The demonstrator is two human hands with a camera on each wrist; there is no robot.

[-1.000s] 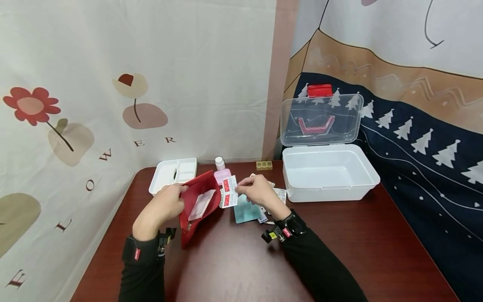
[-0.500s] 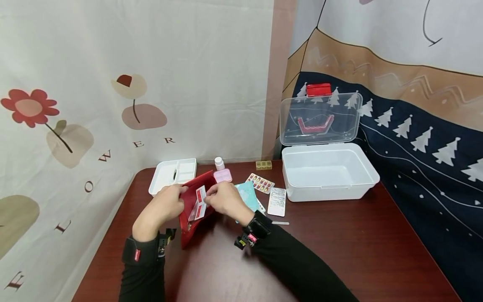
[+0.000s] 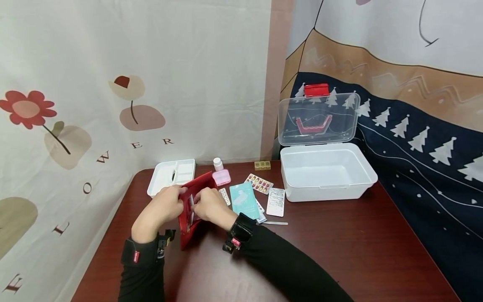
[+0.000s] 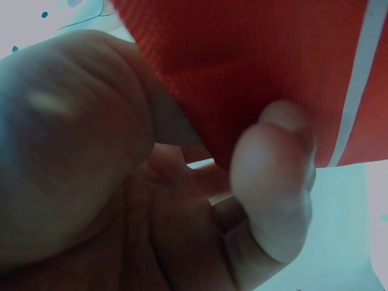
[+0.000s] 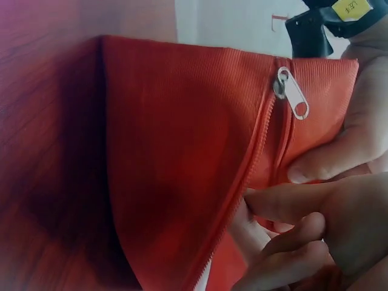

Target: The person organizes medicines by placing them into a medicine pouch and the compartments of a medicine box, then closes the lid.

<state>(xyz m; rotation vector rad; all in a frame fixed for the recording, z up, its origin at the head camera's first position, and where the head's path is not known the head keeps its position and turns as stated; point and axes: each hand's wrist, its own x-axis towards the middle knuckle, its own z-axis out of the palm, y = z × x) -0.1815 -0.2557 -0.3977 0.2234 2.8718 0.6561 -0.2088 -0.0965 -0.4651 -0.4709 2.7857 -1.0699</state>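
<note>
A red zip pouch (image 5: 176, 145) stands with its mouth apart, its zipper pull (image 5: 295, 97) near one end. My left hand (image 3: 162, 212) grips the pouch's upper edge between thumb and fingers. My right hand (image 3: 215, 207) reaches into the mouth, and its fingertips are hidden there. Whether it still pinches the white and red packet from before, I cannot tell. Something whitish (image 3: 192, 217) shows inside the pouch beside the right fingers. Right of the hands lie a teal booklet (image 3: 243, 201), a blister pack of coloured capsules (image 3: 259, 183) and a pale printed card-like pack (image 3: 276, 202).
A white plastic box (image 3: 328, 184) with a clear lid (image 3: 318, 109) raised stands at the back right. At the back left is a white divided tray (image 3: 162, 178). A white bottle (image 3: 218, 164), pink case (image 3: 221, 177) and yellow pill box (image 3: 262, 165) stand nearby.
My right hand has moved left, carrying a white and red packet from beside the pouch into its mouth. The packet has mostly gone from sight. My left hand keeps its grip.
</note>
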